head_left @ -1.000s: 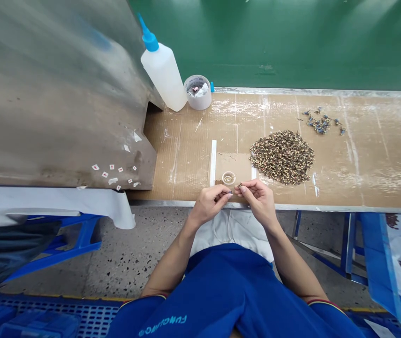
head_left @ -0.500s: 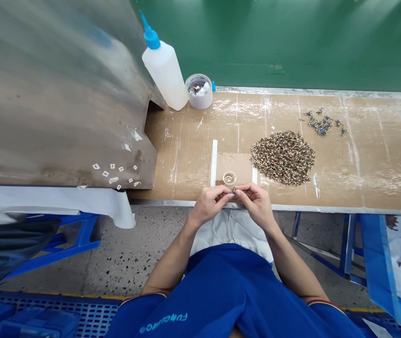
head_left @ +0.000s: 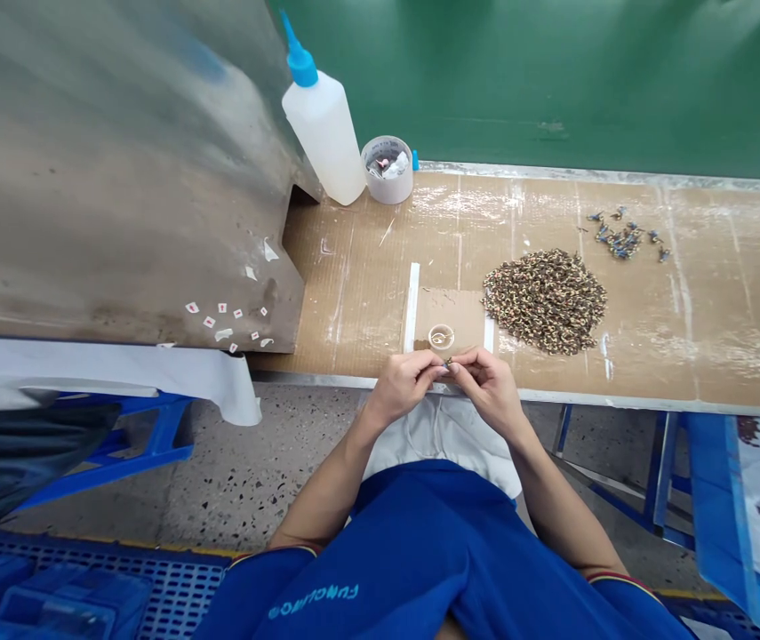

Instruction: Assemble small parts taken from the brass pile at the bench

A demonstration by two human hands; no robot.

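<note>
My left hand (head_left: 404, 382) and my right hand (head_left: 490, 384) meet fingertip to fingertip at the bench's near edge. Between them they pinch a tiny dark part (head_left: 448, 362), too small to name. Just beyond the fingers a small clear round dish (head_left: 442, 337) sits on a cardboard square (head_left: 460, 313). To the right of it lies a big heap of small brown parts (head_left: 545, 299). A few bluish parts (head_left: 625, 238) are scattered further back on the right.
A white squeeze bottle with a blue nozzle (head_left: 323, 120) and a tape roll holding scraps (head_left: 388, 169) stand at the back left. A grey metal housing (head_left: 113, 169) fills the left side. Blue bins (head_left: 746, 507) sit below right. A green wall (head_left: 553, 80) backs the bench.
The two hands have drawn together until the fingertips touch, closing on the tiny part. The view has shifted slightly to the left.
</note>
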